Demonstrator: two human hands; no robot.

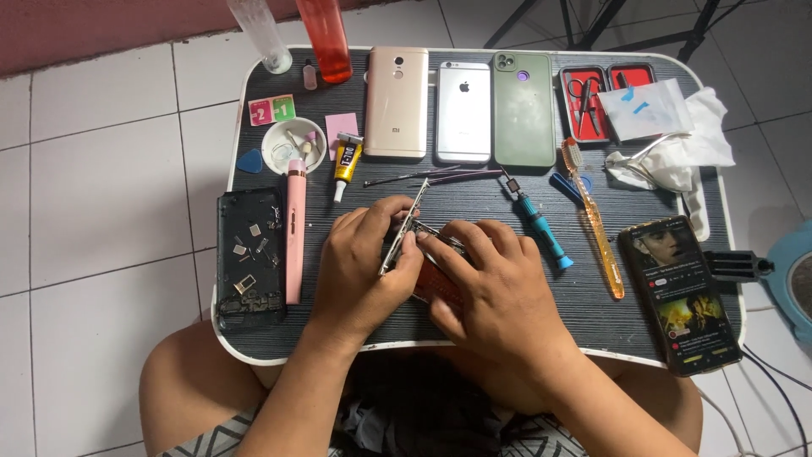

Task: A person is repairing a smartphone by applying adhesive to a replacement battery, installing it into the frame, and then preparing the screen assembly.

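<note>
My left hand (pixel 365 269) and my right hand (pixel 495 283) meet over the middle of a dark lap tray (pixel 592 317). Together they grip an opened phone (pixel 406 233). Its thin frame is tilted up on edge between my left fingers. My right fingers press on the red-brown inner part (pixel 433 286) below it. Most of the phone is hidden by my hands.
Three phones lie face down at the back: gold (pixel 396 101), silver (pixel 463 112), green (pixel 523 110). A black back cover with small parts (pixel 248 258), a pink tool (pixel 295 230), a glue tube (pixel 346 162), a blue screwdriver (pixel 541 228), an orange toothbrush (pixel 596 224) and a lit phone (pixel 683 292) surround my hands.
</note>
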